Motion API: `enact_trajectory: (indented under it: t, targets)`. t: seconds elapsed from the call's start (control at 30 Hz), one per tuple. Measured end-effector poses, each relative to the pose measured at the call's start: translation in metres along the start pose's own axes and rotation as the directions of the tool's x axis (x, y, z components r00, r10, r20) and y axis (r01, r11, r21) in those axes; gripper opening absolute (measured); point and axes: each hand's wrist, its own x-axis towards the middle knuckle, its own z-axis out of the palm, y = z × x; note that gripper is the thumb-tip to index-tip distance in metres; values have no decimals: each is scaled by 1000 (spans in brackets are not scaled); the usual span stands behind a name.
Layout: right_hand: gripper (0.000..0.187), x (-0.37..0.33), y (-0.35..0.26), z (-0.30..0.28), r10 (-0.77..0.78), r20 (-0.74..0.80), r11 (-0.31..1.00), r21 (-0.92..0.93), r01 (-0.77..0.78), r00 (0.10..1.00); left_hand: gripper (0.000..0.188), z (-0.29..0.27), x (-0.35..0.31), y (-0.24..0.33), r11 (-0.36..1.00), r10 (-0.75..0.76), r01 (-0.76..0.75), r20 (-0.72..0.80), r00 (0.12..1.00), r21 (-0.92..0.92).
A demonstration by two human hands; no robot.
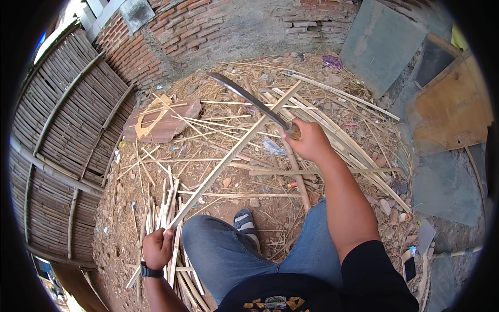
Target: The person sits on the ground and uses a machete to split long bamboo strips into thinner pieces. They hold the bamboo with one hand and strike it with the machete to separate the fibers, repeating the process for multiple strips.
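Note:
My left hand point(157, 250), with a dark watch on its wrist, is closed around the near end of a long pale bamboo strip point(218, 167). The strip slants up and away to the right. My right hand point(311, 140) grips the handle of a machete point(248, 98), whose long dark blade points to the far left. Near the handle the blade crosses the strip; I cannot tell whether its edge cuts into it. Beside and below my left hand lies a pile of split bamboo strips point(170, 208). More long bamboo strips point(353, 148) lie right of my right hand.
A brown wooden board point(171, 122) lies at the far left, near a bamboo-slat wall point(67, 99). A brick wall point(208, 28) stands behind. Grey and brown sheets point(384, 44) lean at the right. A phone point(408, 265) lies at lower right. Bamboo scraps litter the dirt ground.

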Motion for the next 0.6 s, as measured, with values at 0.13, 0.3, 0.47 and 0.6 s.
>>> enact_trajectory:
  t: [0.13, 0.3, 0.47, 0.6]
  targets:
    - [34, -14, -20, 16, -287, 153, 948, -95, 303, 946, 56, 2, 1, 5, 999, -19, 19, 5, 1000, -33]
    - [33, -5, -2, 8, -174, 84, 982, -59, 179, 981, 53, -2, 1, 3, 999, 5, -4, 18, 1000, -45]
    - [42, -1, 7, 9, 20, -5, 999, 48, -20, 1000, 40, -11, 2, 14, 997, -61, 63, 32, 998, -36]
    - [43, -14, -12, 37, -280, 96, 960, 5, 281, 955, 38, 6, 25, 28, 999, 6, -5, -13, 1000, 33]
